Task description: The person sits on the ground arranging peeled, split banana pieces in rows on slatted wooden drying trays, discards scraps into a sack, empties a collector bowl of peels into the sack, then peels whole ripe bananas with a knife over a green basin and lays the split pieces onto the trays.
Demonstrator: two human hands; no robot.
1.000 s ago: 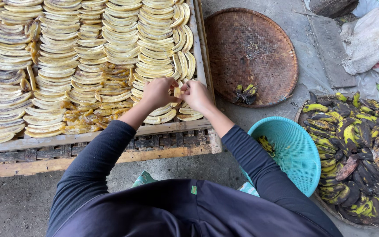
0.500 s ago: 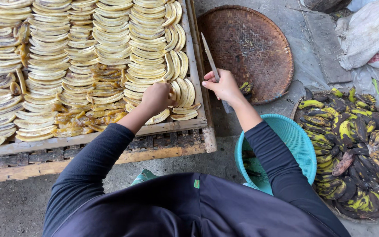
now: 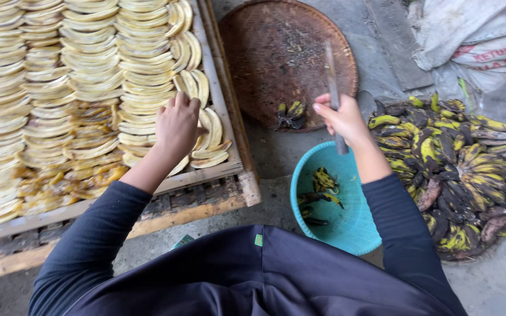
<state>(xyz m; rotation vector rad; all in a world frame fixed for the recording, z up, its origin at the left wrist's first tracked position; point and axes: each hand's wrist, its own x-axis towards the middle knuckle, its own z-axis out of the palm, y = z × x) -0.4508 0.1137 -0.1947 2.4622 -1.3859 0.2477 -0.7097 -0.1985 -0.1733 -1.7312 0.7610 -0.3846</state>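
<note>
Bare grey concrete floor (image 3: 502,284) under even daylight, with pale woven sacks (image 3: 469,35) lying at the upper right corner.

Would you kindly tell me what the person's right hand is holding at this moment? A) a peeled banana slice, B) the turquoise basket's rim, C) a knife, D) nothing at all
C: the right hand is closed around the handle of a knife, blade pointing up, held above the turquoise basket, while the left hand rests on the banana slices laid on the wooden tray.
</note>
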